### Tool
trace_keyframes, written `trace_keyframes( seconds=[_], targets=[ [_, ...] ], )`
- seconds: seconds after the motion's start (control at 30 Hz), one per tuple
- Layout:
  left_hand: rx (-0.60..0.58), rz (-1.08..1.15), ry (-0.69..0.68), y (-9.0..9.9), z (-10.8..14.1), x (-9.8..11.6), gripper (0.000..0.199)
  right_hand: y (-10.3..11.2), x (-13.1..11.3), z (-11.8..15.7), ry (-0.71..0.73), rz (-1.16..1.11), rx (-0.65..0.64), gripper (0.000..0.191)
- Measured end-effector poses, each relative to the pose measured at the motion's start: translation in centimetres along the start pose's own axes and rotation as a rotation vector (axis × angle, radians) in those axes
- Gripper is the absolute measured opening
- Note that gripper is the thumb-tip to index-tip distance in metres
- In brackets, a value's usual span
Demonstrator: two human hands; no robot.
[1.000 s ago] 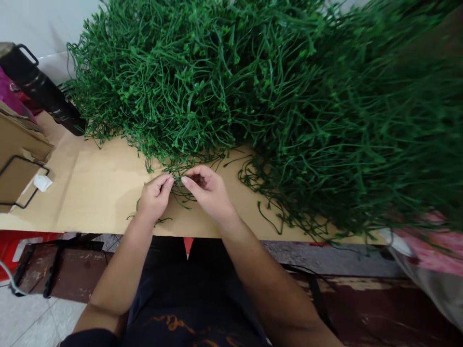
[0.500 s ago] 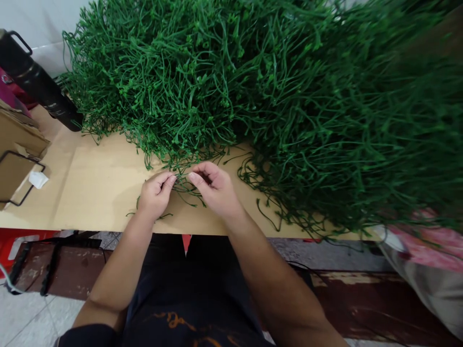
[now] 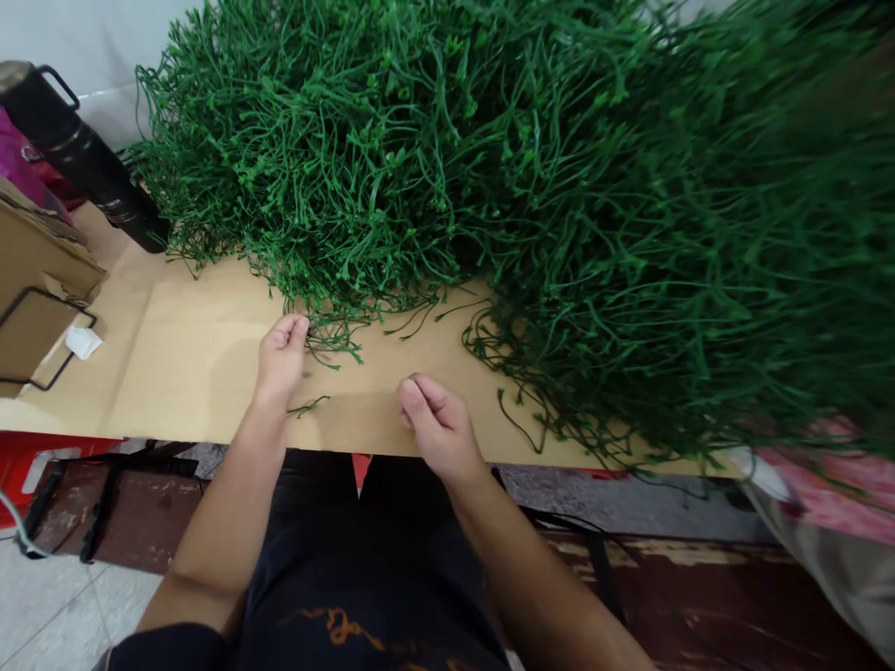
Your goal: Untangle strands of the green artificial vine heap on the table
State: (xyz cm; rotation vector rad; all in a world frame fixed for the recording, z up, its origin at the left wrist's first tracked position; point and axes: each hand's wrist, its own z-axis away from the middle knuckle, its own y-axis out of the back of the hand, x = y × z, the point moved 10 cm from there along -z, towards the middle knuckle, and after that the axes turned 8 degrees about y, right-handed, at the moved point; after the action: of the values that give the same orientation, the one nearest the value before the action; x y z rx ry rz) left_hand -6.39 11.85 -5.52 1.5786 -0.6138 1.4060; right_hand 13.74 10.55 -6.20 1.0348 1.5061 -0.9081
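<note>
My left hand (image 3: pixel 281 359) is closed in a pinch on a small bunch of thin green stems (image 3: pixel 332 340), whose tips spread to the right over the cardboard. To the right and nearer the front edge, my right hand (image 3: pixel 437 419) has its fingers curled together; whatever they may hold is hidden. Behind both hands rises a large heap of green plastic stems (image 3: pixel 419 149). A short loose stem (image 3: pixel 309 406) lies just right of my left wrist, and a few others (image 3: pixel 419 317) rest at the heap's front edge.
Cardboard (image 3: pixel 188 354) covers the tabletop. At the far left stand a black bottle (image 3: pixel 104 177) and a cardboard box (image 3: pixel 42 261) beside a black wire frame with a white piece (image 3: pixel 84 342). Pink patterned cloth (image 3: pixel 832 485) shows at the right edge.
My hands have moved apart: the left slightly left and away from me, the right toward the front edge. The stems that lay between them now trail from my left hand.
</note>
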Motion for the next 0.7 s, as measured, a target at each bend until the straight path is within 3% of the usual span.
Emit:
trace_keyframes(
  seconds=[0.13,0.2,0.4,0.57,0.7],
  targets=[
    [-0.149,-0.081,-0.094,-1.5,0.9,0.8,0.019,2.6,-0.9,-0.3,0.005,-0.043,0.128,0.039],
    [-0.197,-0.103,-0.128,-2.1,1.6,1.1,0.022,2.7,-2.1,-1.4,0.03,-0.027,0.137,0.032],
    [-0.329,-0.055,-0.21,-3.6,2.7,2.2,0.029,-1.6,-2.4,-4.2,0.005,0.043,-0.083,0.022],
    [-0.288,0.019,-0.219,-3.1,2.9,2.8,0.031,-1.5,-1.6,-4.6,0.049,0.023,-0.001,0.025],
    [-0.298,0.006,-0.22,-3.1,3.0,2.8,0.03,-2.7,-1.2,-4.6,0.049,-0.081,-0.137,0.028]
  ],
)
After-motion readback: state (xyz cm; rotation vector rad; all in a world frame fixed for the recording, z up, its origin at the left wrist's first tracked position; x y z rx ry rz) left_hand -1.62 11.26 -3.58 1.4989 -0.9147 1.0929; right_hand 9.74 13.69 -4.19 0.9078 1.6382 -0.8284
